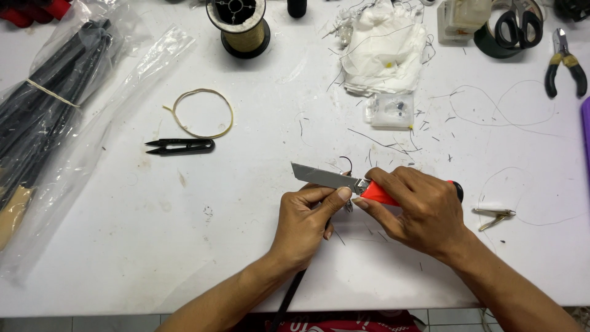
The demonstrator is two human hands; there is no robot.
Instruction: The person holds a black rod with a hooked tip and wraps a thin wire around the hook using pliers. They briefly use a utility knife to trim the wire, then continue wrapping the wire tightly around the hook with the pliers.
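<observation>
Head view: knife (pixel 344 182) (orange-handled) in right hand (pixel 418 212)

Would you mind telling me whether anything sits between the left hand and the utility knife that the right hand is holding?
Nothing visible does: the left hand already has its thumb against the utility knife at the blade's base, while the right hand grips the red handle.

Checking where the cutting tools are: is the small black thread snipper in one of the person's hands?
No, the small black thread snipper lies on the white table, while the right hand grips an orange-handled utility knife.
</observation>
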